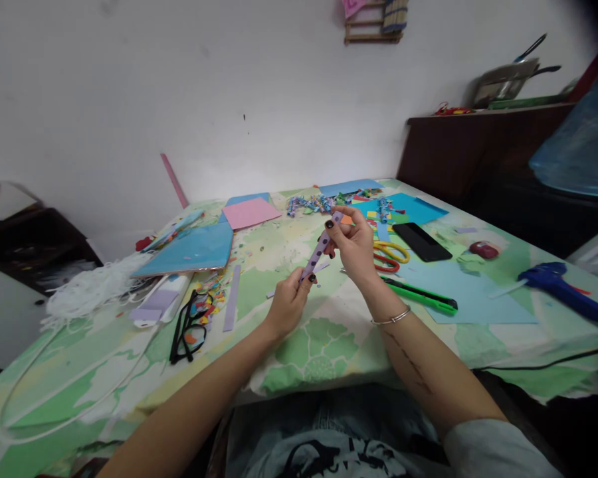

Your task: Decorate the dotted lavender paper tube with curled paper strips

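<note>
Between my two hands a purple paper strip with dark dots [317, 253] is held at a slant above the table. My left hand [290, 300] pinches its lower end with the thumb on top. The upper end is gripped by my right hand [355, 244], thumb on the near face and fingers behind. Just right of that hand lie scissors with yellow and red handles [393, 255], their blades partly hidden. A green box cutter [421, 294] rests below them, near my right wrist. Small pale purple paper pieces [322, 267] lie beneath the strip.
Left are black glasses [188, 325], a plain purple strip [232, 299], paper scraps, a blue folder [192, 249] and white cord [97, 285]. Rightward lie a black phone [422, 241], light blue paper [478, 299] and a blue glue gun [568, 289]. Curled paper pieces [311, 204] sit behind my hands.
</note>
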Demonstrator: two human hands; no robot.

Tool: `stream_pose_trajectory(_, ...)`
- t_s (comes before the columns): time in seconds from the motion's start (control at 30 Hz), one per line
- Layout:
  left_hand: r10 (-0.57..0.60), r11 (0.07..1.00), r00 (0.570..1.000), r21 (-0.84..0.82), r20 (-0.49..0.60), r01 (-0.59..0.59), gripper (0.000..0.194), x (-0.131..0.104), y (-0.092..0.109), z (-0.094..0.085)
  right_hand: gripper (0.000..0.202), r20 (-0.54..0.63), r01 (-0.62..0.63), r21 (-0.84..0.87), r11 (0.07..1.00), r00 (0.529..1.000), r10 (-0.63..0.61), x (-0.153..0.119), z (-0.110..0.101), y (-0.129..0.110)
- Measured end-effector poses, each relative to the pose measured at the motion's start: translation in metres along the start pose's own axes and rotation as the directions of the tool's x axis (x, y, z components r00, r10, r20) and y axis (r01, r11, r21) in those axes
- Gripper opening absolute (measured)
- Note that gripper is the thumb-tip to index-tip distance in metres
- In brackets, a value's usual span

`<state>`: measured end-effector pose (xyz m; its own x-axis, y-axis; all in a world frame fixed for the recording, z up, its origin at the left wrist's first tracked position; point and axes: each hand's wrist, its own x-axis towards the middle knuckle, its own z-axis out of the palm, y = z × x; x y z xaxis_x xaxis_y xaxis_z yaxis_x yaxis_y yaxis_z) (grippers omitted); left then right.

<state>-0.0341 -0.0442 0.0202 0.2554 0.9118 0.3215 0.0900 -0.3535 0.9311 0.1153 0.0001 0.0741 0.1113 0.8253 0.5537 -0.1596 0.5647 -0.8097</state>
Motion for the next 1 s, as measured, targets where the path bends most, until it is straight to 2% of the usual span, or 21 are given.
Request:
stream_pose_trajectory(0.1, -0.020, 0.999, 0.998, -0.032, 0.056, 0.022, 0.030, 0.002, -0.001, 0.000, 0.044, 0.002, -0.020, 0.002, 1.000, 1.000, 0.020, 0.001, 0.000, -0.001)
stream_pose_trajectory(0.23, -0.092, 0.955, 0.984, -0.266, 0.150, 0.129, 0.037, 0.004, -0.001, 0.001, 0.046, 0.048, -0.055, 0.037, 0.998, 0.997, 0.053, 0.002, 0.001, -0.002)
stream_pose_trajectory(0.4, -0.170, 0.909, 0.983, -0.373, 0.071, 0.185, 0.042, 0.005, -0.001, 0.001, 0.058, 0.183, -0.089, 0.041, 0.995, 0.980, 0.081, 0.003, -0.002, 0.001)
stream_pose_trajectory(0.57, -0.176, 0.923, 0.984, -0.341, 0.042, 0.179, 0.042, 0.007, -0.003, 0.000, 0.057, 0.255, -0.122, 0.070, 0.990, 0.962, 0.100, 0.006, -0.005, 0.007)
stream_pose_trajectory(0.8, -0.168, 0.937, 0.986, -0.307, 0.025, 0.167, 0.041, 0.007, -0.006, 0.000, 0.056, 0.245, -0.055, 0.001, 0.999, 0.968, 0.053, 0.007, -0.005, 0.013)
stream_pose_trajectory(0.93, -0.119, 0.973, 0.992, -0.204, -0.031, 0.110, 0.039, 0.008, -0.009, -0.001, 0.056, 0.226, -0.083, 0.010, 0.996, 0.971, 0.079, 0.006, -0.003, 0.011)
stream_pose_trajectory(1.0, -0.088, 0.989, 0.995, -0.123, -0.057, 0.080, 0.040, 0.007, -0.009, -0.001, 0.049, 0.186, -0.096, 0.005, 0.995, 0.978, 0.094, 0.006, -0.002, 0.009)
